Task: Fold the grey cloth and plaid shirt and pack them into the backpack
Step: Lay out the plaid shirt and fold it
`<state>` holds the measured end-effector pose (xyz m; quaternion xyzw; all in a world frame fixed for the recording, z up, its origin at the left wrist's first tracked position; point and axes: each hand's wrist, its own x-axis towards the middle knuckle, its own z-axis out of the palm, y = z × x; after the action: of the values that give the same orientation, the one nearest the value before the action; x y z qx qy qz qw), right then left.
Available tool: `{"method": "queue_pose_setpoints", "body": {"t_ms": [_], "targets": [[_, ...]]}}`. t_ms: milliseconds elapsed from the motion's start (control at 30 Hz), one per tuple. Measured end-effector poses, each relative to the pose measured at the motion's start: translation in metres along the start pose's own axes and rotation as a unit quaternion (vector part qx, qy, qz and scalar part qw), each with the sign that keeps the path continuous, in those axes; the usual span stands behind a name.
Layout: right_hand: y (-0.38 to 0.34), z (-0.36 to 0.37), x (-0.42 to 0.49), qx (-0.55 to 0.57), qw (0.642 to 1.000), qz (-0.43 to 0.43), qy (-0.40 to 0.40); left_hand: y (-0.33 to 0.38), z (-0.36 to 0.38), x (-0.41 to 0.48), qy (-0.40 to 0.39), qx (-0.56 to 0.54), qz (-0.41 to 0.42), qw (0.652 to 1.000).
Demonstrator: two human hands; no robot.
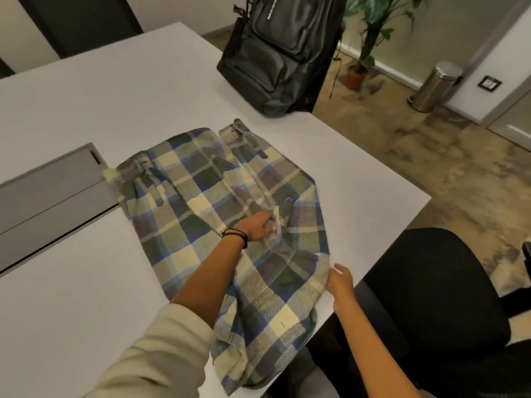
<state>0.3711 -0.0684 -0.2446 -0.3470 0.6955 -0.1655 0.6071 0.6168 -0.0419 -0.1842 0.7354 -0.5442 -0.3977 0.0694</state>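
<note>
On the table (86, 96), the plaid shirt (201, 191) lies spread, long axis running away from me. My left hand (258, 226) pinches fabric at its middle; my right hand (342, 282), fingers loose and empty, sits at its right edge, backpack (278, 53) well beyond.

An office is shown. A broad white tabletop (86, 110) is seen, with a grey hinged cable hatch (51, 191) set flush into it at its left edge (the kind fitted to desks and meeting tables). A black padded chair (431, 297) is drawn up at the tabletop's right edge. Beyond the far right corner a patterned beige carpet (431, 156) is laid, on which a potted plant (376, 33) and a small steel pedal bin (436, 87) are stood against a pale wall. A socket plate (489, 83) is mounted low on that wall, just beside the bin.
</note>
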Motion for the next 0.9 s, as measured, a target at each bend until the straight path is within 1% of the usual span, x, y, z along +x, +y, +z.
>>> {"method": "queue_pose_setpoints", "body": {"t_ms": [67,133,233,300,367,467,567,667,767,833,900], "targets": [[0.003,0.005,0.004,0.039,0.999,0.031,-0.022,0.002,0.003,0.008,-0.024,0.022,-0.018,0.999],[0.000,0.009,0.000,0.088,0.993,0.058,-0.046,0.004,0.005,0.017,-0.025,0.042,-0.026,0.998],[-0.009,0.011,-0.008,0.210,0.970,0.105,-0.062,0.004,0.008,0.028,-0.012,0.063,-0.035,0.997],[-0.011,0.009,-0.009,0.258,0.956,0.121,-0.071,0.005,0.008,0.034,0.003,0.066,-0.039,0.997],[-0.012,0.006,-0.008,0.264,0.949,0.141,-0.102,0.008,0.006,0.036,0.018,0.072,-0.043,0.996],[-0.016,0.006,-0.012,0.249,0.937,0.155,-0.189,0.009,0.003,0.039,0.038,0.060,-0.055,0.996],[-0.017,0.011,-0.016,0.221,0.936,0.151,-0.228,0.008,0.005,0.038,0.044,0.056,-0.068,0.995],[-0.018,0.018,-0.013,0.227,0.933,0.142,-0.239,0.008,0.007,0.035,0.042,0.081,-0.079,0.993],[-0.024,0.019,-0.009,0.263,0.927,0.134,-0.233,0.005,0.013,0.034,0.045,0.067,-0.074,0.994],[-0.027,0.015,-0.005,0.267,0.932,0.110,-0.221,0.003,0.018,0.032,0.060,0.052,-0.070,0.994],[-0.032,0.011,-0.004,0.228,0.945,0.080,-0.220,0.003,0.021,0.030,0.075,0.051,-0.069,0.994]]}}
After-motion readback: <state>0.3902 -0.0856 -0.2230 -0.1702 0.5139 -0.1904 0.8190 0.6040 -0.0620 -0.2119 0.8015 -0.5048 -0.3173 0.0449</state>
